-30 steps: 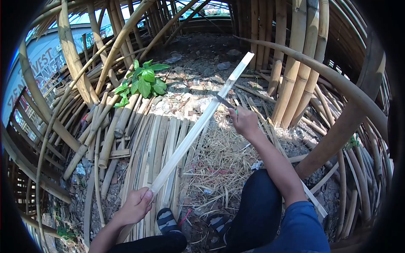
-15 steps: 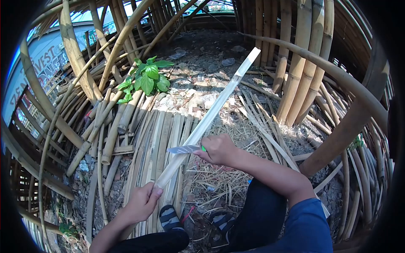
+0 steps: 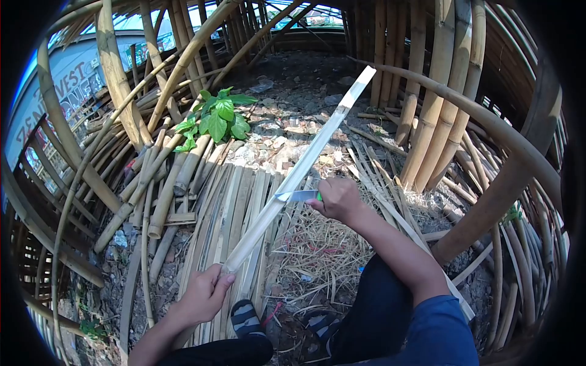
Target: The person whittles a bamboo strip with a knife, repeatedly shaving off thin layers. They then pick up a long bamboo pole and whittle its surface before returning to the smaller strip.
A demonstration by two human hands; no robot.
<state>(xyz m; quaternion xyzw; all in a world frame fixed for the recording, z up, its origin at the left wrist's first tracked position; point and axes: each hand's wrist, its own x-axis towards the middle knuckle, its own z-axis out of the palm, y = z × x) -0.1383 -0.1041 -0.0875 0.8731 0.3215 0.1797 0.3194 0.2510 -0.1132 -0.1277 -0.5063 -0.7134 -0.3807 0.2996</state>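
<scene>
Head view showed me the left hand [image 3: 204,294] gripping the lower end of a pale strip [image 3: 298,171] that slanted up through mid-frame toward the upper right, and the right hand [image 3: 339,199] clasping a knife [image 3: 305,196], its blade [image 3: 298,196] against the strip.

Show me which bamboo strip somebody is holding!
The long pale strip slanting up from the left hand, with the knife at its edge. The other strips lie on the ground, and no hand grips them.
</scene>
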